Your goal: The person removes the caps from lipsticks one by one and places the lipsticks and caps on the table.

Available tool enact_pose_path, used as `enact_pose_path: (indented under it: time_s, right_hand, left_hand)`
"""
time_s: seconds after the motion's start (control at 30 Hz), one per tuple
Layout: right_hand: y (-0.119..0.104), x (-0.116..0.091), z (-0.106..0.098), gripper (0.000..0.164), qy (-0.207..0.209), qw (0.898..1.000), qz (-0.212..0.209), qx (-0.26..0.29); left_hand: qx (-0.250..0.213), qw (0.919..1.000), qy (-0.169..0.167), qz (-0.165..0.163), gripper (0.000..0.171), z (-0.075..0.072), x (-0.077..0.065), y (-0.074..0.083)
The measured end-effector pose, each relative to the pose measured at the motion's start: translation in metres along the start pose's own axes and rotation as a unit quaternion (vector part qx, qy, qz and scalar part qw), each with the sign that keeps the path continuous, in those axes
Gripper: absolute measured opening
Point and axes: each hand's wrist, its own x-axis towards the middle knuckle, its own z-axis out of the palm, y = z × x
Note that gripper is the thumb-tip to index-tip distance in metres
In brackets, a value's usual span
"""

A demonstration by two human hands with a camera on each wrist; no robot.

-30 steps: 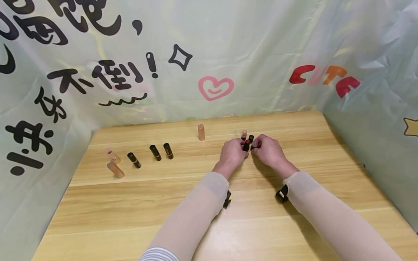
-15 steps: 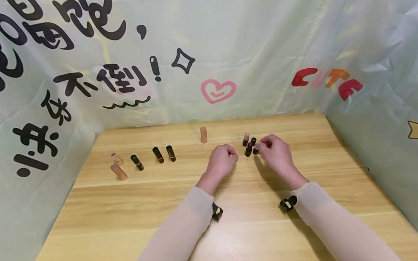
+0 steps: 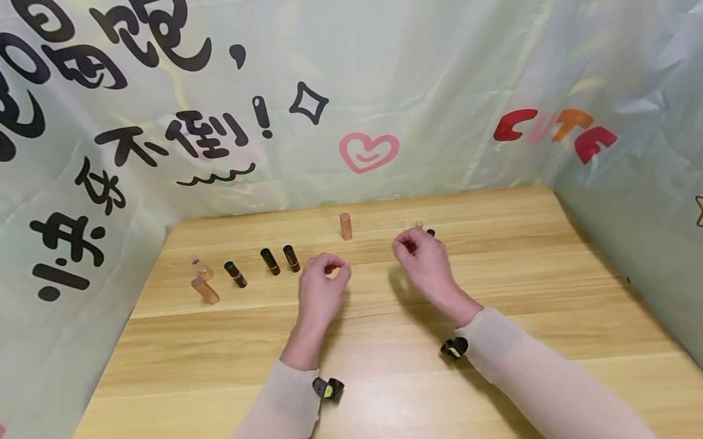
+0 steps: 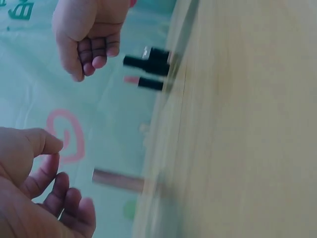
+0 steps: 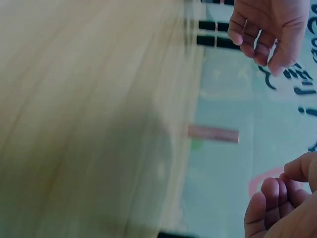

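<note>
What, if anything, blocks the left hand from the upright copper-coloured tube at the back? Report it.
Nothing visible: only light wood-grain tabletop lies between the left hand and the upright copper-coloured tube. The right hand is to the right of that path, the nearest black cylindrical tube to its left.

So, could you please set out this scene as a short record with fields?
Left hand: above the table, fingers loosely bent, nothing visible in it
Right hand: likewise, partly hiding the lipstick group in the head view
Uncapped item: pink lipstick, black base, upright
Back middle: copper tube, upright
Person's left: three black tubes; two copper-coloured pieces
Backdrop: pale cloth, pink heart
</note>
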Motion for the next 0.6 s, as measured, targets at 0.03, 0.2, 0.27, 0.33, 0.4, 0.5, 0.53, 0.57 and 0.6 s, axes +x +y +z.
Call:
enact_pose_path:
  time_s: [0.03, 0.2, 0.27, 0.33, 0.4, 0.5, 0.53, 0.57, 0.6]
  right_hand:
    - [-0.003, 0.0, 0.005, 0.009, -0.01, 1.0, -0.002, 0.0]
    - [-0.019, 0.006, 0.033, 0.009, -0.056, 0.998, -0.005, 0.003]
    - [-0.028, 0.01, 0.045, 0.009, -0.071, 0.997, -0.009, 0.007]
    - [-0.037, 0.014, 0.055, 0.01, -0.087, 0.996, -0.014, 0.009]
    - [-0.046, 0.018, 0.064, 0.01, -0.1, 0.995, -0.021, 0.009]
    - [-0.058, 0.021, 0.077, 0.01, -0.117, 0.993, -0.028, 0.01]
    - [-0.062, 0.021, 0.081, 0.009, -0.122, 0.992, -0.03, 0.01]
    - [-0.065, 0.022, 0.085, 0.009, -0.127, 0.991, -0.032, 0.009]
    - [-0.068, 0.022, 0.089, 0.008, -0.132, 0.991, -0.033, 0.009]
  left_hand:
    - [-0.001, 0.9998, 0.016, -0.008, 0.009, -0.005, -0.001, -0.003]
    - [0.009, 0.996, 0.079, -0.042, 0.012, -0.031, 0.001, -0.02]
    - [0.018, 0.9934, 0.099, -0.056, 0.014, -0.042, 0.004, -0.027]
    - [0.022, 0.9909, 0.114, -0.069, 0.019, -0.05, 0.006, -0.032]
    - [0.018, 0.989, 0.123, -0.08, 0.025, -0.056, 0.008, -0.036]
    - [0.02, 0.9884, 0.125, -0.084, 0.032, -0.062, 0.01, -0.04]
    - [0.024, 0.9885, 0.123, -0.084, 0.034, -0.063, 0.011, -0.041]
    - [0.028, 0.9887, 0.12, -0.085, 0.035, -0.063, 0.011, -0.042]
    - [0.033, 0.9888, 0.117, -0.086, 0.036, -0.063, 0.011, -0.043]
